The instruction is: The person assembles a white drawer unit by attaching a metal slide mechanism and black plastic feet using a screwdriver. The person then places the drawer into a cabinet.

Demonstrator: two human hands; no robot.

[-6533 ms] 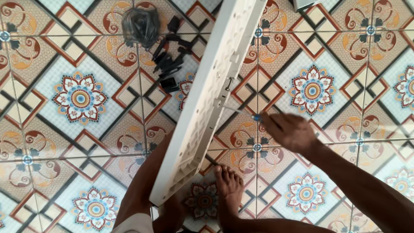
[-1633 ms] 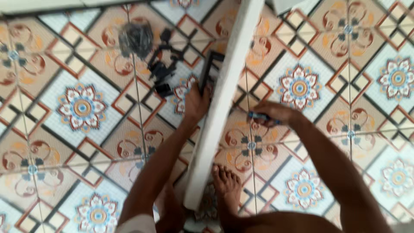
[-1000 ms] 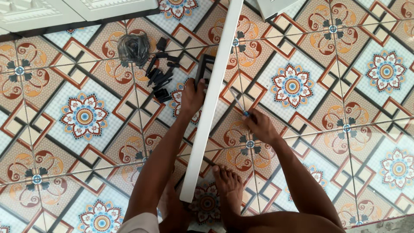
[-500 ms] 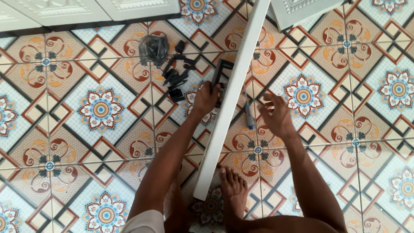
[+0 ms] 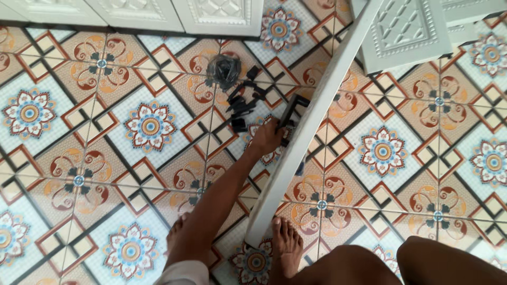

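White panel runs long from your foot up and right; your left hand lies just left, fingers closing on a black bracket. Your right hand is out of view.

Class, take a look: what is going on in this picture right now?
A person crouches barefoot on a patterned tiled floor. Their left hand grips a black bracket-like piece beside a long white panel that stands on edge. Small black parts lie close by. The right hand is out of view.
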